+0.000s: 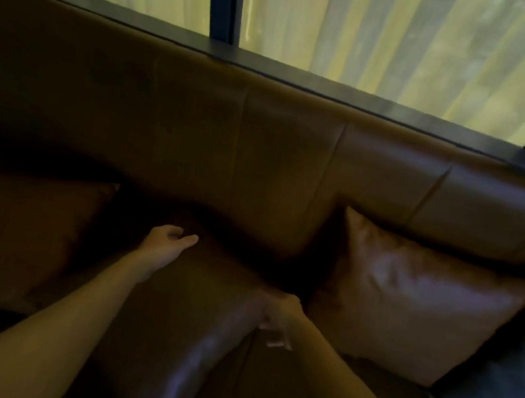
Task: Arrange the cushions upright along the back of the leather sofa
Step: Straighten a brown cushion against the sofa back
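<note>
A dark brown leather cushion (203,293) lies in the middle of the sofa seat, in front of the leather backrest (228,144). My left hand (171,239) rests at its far left corner with fingers apart. My right hand (276,315) is closed on the cushion's right edge. A lighter, shiny brown cushion (411,300) leans tilted against the backrest on the right. Another dark brown cushion (13,226) sits on the left, dim in shadow; whether it lies flat or leans I cannot tell.
A dark ledge (276,65) runs along the top of the backrest, with a window and pale curtains (370,25) behind it. A blue-grey surface (500,388) shows at the right end of the sofa. The scene is dim.
</note>
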Demonstrator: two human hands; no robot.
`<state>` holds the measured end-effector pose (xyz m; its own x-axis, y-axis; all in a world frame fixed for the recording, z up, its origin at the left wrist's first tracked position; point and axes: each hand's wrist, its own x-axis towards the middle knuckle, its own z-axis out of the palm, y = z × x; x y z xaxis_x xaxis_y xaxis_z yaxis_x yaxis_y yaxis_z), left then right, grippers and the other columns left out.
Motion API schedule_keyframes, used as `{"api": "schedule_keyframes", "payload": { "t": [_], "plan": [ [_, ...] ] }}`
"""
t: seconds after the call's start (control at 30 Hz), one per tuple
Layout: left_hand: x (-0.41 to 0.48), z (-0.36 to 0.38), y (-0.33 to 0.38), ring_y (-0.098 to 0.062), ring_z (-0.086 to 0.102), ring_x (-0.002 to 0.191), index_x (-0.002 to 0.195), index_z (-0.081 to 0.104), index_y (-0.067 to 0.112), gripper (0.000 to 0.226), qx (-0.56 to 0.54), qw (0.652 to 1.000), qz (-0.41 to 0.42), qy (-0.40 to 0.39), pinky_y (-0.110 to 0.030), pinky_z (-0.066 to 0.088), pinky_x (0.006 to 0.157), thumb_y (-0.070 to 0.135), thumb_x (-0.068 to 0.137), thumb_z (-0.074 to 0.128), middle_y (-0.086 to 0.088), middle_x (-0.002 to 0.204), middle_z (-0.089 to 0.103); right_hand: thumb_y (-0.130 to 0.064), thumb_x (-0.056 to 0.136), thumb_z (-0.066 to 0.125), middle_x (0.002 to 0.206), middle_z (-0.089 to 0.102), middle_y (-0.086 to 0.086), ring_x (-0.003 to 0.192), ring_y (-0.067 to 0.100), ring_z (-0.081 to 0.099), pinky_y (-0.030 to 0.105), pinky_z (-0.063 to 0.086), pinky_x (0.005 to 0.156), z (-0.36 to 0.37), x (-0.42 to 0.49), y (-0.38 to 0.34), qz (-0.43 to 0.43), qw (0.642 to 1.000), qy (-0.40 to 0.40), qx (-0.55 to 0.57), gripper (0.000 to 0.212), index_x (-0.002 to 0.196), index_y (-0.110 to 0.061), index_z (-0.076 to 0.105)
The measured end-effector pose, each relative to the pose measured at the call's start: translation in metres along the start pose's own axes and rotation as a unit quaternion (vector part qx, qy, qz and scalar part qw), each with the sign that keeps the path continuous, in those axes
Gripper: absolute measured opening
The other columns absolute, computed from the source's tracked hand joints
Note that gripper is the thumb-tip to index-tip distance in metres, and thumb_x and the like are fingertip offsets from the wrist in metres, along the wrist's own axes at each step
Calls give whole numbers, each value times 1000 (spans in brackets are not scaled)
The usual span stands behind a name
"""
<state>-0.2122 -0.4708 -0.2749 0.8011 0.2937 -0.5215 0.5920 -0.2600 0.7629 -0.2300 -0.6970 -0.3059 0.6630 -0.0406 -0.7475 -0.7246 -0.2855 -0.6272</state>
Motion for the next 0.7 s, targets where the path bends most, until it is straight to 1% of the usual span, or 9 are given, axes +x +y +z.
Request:
{"api": "schedule_keyframes", "payload": {
  "t": [0.07, 0.13, 0.17, 0.23, 0.37, 0.43, 0.53, 0.63, 0.7],
  "plan": [
    [16, -30, -21, -33, 44, 131, 145, 39, 12, 61, 9, 1000, -15, -12, -38, 39, 96, 36, 92, 58, -13, 144, 43, -19, 96, 52, 136, 54, 22, 126, 39, 52, 43, 45, 99, 40, 13, 13, 13, 1000, 18, 5, 44, 135, 1, 49],
    [34, -54, -41, -33, 43, 132, 147, 35, 13, 64, 29, 999, -24, -25, -37, 40, 94, 36, 92, 58, -12, 147, 40, -29, 94, 58, 145, 44, 24, 133, 41, 45, 49, 40, 105, 71, 22, 25, 65, 998, 14, 10, 61, 141, 3, 39],
    [42, -62, -51, -34, 42, 133, 148, 33, 14, 65, 41, 998, -29, -31, -39, 40, 97, 37, 92, 58, -12, 149, 38, -37, 90, 62, 148, 41, 24, 134, 44, 41, 56, 37, 104, 84, 26, 31, 103, 994, 8, 29, 71, 144, 1, 35],
    [56, -74, -67, -35, 39, 136, 149, 29, 13, 68, 59, 997, -42, -40, -42, 37, 103, 37, 92, 58, -13, 152, 35, -47, 83, 67, 149, 38, 24, 134, 49, 38, 64, 37, 100, 103, 33, 45, 140, 987, 8, 73, 86, 147, -3, 30],
    [85, -80, -90, -38, 31, 141, 153, 20, 14, 82, 87, 991, -69, -70, -48, 30, 110, 42, 88, 61, -14, 157, 25, -52, 71, 77, 158, 25, 16, 140, 48, 28, 71, 31, 100, 126, 46, 69, 151, 974, 43, 166, 112, 155, -18, 10],
    [100, -79, -97, -38, 26, 143, 154, 16, 16, 90, 104, 988, -76, -87, -50, 27, 111, 45, 85, 64, -14, 160, 19, -50, 68, 79, 160, 21, 12, 143, 45, 25, 72, 28, 103, 129, 54, 74, 142, 969, 62, 194, 118, 155, -22, 5],
    [120, -77, -107, -38, 22, 144, 155, 12, 18, 103, 135, 982, -85, -103, -51, 26, 112, 46, 77, 72, -12, 161, 15, -45, 63, 85, 161, 19, 11, 143, 44, 25, 74, 23, 103, 126, 67, 81, 143, 962, 69, 221, 124, 155, -26, 4],
    [131, -77, -115, -38, 28, 142, 154, 14, 19, 110, 137, 982, -94, -95, -52, 31, 109, 42, 69, 80, -12, 159, 20, -40, 54, 91, 160, 20, 11, 142, 47, 26, 78, 22, 102, 124, 75, 87, 146, 960, 64, 231, 130, 152, -32, 6],
    [133, -79, -115, -39, 33, 138, 153, 19, 18, 110, 135, 982, -96, -86, -53, 35, 107, 37, 66, 84, -14, 156, 26, -34, 53, 93, 159, 20, 11, 142, 47, 24, 79, 24, 100, 122, 77, 89, 149, 959, 66, 233, 129, 151, -32, 9]
  ]
}}
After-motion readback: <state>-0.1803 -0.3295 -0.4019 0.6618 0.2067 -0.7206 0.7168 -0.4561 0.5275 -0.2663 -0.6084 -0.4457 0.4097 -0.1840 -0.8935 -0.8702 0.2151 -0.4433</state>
